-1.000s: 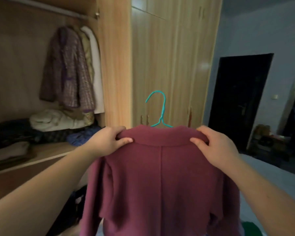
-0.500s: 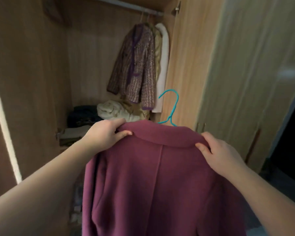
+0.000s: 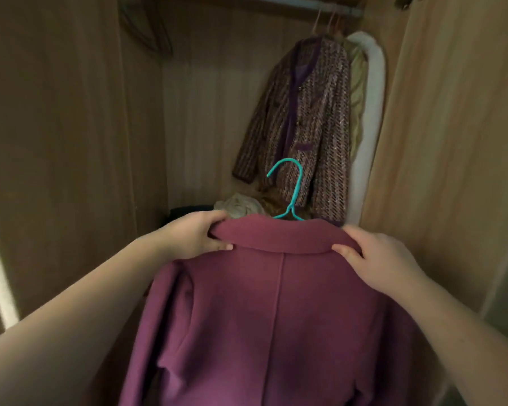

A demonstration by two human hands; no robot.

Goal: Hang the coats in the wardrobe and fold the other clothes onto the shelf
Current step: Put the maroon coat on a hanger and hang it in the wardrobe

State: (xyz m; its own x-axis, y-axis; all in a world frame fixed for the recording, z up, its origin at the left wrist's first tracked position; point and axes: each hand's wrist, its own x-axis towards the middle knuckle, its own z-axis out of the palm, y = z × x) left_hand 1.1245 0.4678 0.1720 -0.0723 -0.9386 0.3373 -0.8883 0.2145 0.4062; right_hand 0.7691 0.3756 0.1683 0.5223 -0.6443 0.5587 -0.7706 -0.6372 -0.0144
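A plum-coloured coat [image 3: 279, 312] hangs on a teal hanger [image 3: 291, 194], its back towards me, held up in front of the open wardrobe. My left hand [image 3: 197, 235] grips the left end of the collar and shoulder. My right hand [image 3: 376, 256] grips the right end. The hanger's hook stands free above the collar, well below the wardrobe rail [image 3: 320, 5]. A purple tweed jacket [image 3: 305, 124] hangs from that rail at the right, with a yellowish garment [image 3: 357, 92] and a white coat [image 3: 370, 112] behind it.
The wardrobe's wooden side walls [image 3: 71, 127] close in left and right. Crumpled pale clothes [image 3: 238, 205] and dark folded items [image 3: 185, 210] lie on the shelf behind the collar. A few bare hangers [image 3: 150, 30] hang on the rail's left part.
The view has swung left and moved closer into the wardrobe opening. The coat has travelled with both hands, which keep the same grip on the collar ends.
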